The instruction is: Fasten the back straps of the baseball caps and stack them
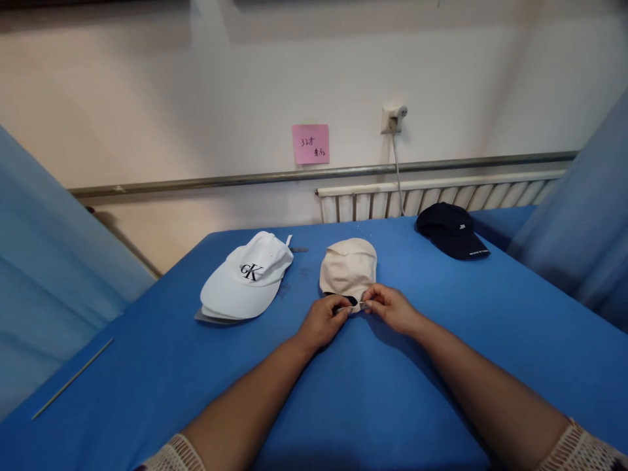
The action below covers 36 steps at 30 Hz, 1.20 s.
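Observation:
A beige baseball cap (349, 265) lies in the middle of the blue-covered table, its back opening and strap towards me. My left hand (324, 320) pinches the left side of the cap's back strap between thumb and fingers. From the other side, my right hand (390, 307) grips the strap's right part by the small buckle, fingers closed. The dark inside of the cap shows through the gap above the strap. The cap's brim is hidden from view.
White caps (245, 278) lie stacked to the left, with a grey brim under them. A black cap (449, 229) sits at the far right. A thin stick (72, 378) lies near the table's left edge. Blue curtains (44, 261) hang on both sides; a radiator (432, 196) stands behind.

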Available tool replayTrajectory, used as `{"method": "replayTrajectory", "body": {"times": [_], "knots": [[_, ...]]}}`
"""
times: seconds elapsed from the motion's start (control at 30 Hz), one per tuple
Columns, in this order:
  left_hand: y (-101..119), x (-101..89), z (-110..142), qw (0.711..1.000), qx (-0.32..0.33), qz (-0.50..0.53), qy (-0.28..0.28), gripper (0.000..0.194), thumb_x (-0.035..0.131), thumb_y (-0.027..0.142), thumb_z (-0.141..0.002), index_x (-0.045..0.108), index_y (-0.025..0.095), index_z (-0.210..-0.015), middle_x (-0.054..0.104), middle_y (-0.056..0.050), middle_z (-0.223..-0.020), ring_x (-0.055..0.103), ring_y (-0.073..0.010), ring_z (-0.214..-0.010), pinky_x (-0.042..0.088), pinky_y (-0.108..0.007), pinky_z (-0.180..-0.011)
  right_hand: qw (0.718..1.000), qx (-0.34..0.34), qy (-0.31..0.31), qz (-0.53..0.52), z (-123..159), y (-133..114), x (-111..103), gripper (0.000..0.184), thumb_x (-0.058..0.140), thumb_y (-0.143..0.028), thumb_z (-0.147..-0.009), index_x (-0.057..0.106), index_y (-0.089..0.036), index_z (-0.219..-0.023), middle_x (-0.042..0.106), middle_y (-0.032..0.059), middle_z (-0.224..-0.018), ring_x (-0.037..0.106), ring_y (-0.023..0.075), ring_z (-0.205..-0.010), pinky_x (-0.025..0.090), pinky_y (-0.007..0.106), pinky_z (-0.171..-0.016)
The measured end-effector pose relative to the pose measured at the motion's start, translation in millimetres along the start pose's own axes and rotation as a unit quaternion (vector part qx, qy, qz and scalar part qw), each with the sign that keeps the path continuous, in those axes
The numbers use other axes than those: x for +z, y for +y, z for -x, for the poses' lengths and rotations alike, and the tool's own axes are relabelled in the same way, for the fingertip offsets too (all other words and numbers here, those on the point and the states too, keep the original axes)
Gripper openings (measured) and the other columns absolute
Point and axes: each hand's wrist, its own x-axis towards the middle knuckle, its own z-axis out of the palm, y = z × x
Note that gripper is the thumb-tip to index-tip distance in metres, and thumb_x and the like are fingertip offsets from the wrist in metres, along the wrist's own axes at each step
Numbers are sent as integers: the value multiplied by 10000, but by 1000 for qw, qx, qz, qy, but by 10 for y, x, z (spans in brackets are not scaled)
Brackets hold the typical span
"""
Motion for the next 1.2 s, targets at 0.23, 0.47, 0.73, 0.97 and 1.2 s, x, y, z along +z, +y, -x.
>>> {"method": "replayTrajectory", "body": {"times": [0.23, 0.47, 0.73, 0.97, 1.2], "knots": [[45, -10, -1, 1000, 11, -3, -4, 197, 545, 300, -856, 701, 198, -922, 713, -31, -947, 635, -169, -854, 466, -254, -767, 1000, 2, -9, -8, -9, 8, 5, 50, 559, -237, -763, 555, -197, -792, 593, -26, -686, 549, 123, -649, 435, 254, -638], [52, -15, -1, 999, -1, -40, 12, 174, 543, 267, -843, 693, 186, -873, 708, -27, -893, 628, -167, -825, 451, -253, -741, 1000, 9, -16, -19, 3, 6, 29, 69, 561, -252, -768, 540, -199, -808, 583, -23, -704, 548, 125, -666, 435, 259, -655], [36, 7, 7, 1000, 2, -23, 17, 155, 556, 273, -841, 674, 179, -877, 703, -22, -866, 619, -151, -779, 445, -237, -702, 999, 5, -24, -30, 14, -7, 61, 66, 564, -250, -769, 537, -199, -802, 587, -22, -703, 544, 126, -665, 436, 269, -673], [38, 18, 9, 999, -9, -16, 26, 162, 582, 320, -832, 627, 165, -849, 680, -5, -811, 600, -134, -714, 434, -227, -648, 997, 15, -34, -74, 36, -63, 116, 89, 598, -262, -754, 534, -205, -782, 599, -31, -687, 561, 125, -670, 436, 272, -690], [74, 20, 28, 1000, 13, -10, 24, 129, 569, 269, -837, 613, 169, -905, 671, -9, -840, 600, -135, -734, 444, -233, -658, 995, 18, -10, -102, 14, -77, 118, 119, 634, -269, -731, 538, -203, -756, 594, -39, -648, 557, 125, -643, 422, 274, -671]]}}
